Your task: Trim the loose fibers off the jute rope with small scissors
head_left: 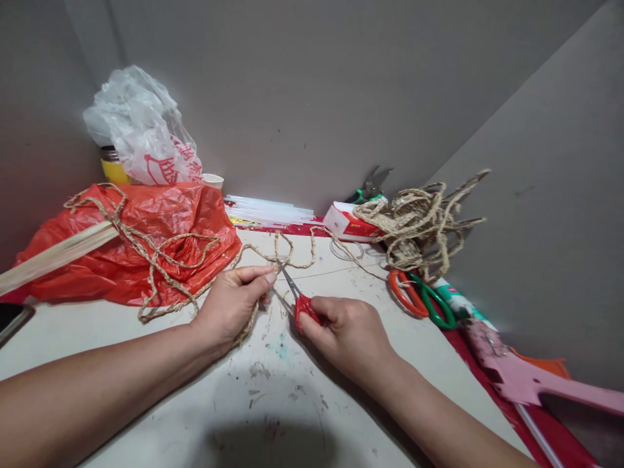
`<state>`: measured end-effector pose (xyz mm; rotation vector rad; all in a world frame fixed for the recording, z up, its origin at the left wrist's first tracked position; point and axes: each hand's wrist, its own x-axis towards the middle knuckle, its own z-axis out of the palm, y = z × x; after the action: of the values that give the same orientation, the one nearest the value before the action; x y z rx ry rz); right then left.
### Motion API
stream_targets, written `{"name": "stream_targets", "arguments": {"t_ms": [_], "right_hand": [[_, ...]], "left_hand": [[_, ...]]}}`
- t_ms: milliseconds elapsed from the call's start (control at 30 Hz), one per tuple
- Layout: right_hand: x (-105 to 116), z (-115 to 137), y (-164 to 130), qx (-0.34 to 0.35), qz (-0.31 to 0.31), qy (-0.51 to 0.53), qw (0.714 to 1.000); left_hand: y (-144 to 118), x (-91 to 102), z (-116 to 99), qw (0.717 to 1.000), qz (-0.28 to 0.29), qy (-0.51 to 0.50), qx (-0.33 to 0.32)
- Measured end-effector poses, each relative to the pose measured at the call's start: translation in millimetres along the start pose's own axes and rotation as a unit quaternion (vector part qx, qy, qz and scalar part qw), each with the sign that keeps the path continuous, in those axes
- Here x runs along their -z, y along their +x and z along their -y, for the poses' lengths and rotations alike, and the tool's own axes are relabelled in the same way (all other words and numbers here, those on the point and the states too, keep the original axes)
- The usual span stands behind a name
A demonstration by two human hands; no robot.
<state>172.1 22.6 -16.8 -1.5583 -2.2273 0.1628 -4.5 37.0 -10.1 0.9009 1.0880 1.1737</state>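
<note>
Using the white table [146, 338] as the anchor and going left to right. At its far left corner there's a crumpled red plastic bag [160, 240] with a wooden stick [53, 255] poking out of it, and what else is inside can't be made out. Behind it sits a clear plastic bag [141, 130] draped over a yellow jar [114, 170], contents hidden.

Around mid-table, the left hand [234, 302] is closed in a pinch on the jute rope [160, 273], thumb and fingers clamped right at the spot by the blades, probably to keep the strand taut and steady. The rope trails back from there over the red bag.

Just right of that, the right hand [346, 331] is wrapped around the red handles of small scissors [298, 298], blades pointing up at the pinched rope and only slightly parted.

Toward the table's right edge: a tangled rope bundle [419, 224], a red-and-white box [348, 222], orange and green scissors [422, 298], and a pink glue gun [517, 374].
</note>
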Motion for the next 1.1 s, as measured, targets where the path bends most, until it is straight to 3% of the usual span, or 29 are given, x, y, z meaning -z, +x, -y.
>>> {"name": "stream_targets", "arguments": {"t_ms": [100,267,400,600,700,833,1100], "right_hand": [[0.7,-1.6,3.6,-0.069,-0.031,0.163,0.984],[6.5,0.6,10.8,-0.164,-0.035,0.383,0.909],[8.4,2.0,11.9,-0.181,-0.027,0.433,0.882],[9.1,11.8,6.8,-0.184,-0.042,0.456,0.87],[7.7,16.3,5.6,-0.193,-0.048,0.463,0.864],[3.5,15.5,5.3,-0.212,-0.044,0.517,0.828],[3.9,8.2,7.6,-0.202,-0.091,0.603,0.767]], "left_hand": [[1.1,1.0,-0.8,0.999,0.017,-0.029,0.009],[-1.4,-0.4,-1.3,0.993,0.074,-0.075,0.051],[-6.2,-3.3,-0.9,0.994,0.097,-0.014,0.051],[-12.5,-6.6,2.2,0.991,0.097,0.088,0.009],[-15.9,-8.2,4.4,0.989,0.099,0.104,-0.02],[-19.7,-11.0,4.3,0.989,0.104,0.093,-0.038],[-19.5,-9.2,-1.4,0.984,0.164,0.041,0.054]]}}
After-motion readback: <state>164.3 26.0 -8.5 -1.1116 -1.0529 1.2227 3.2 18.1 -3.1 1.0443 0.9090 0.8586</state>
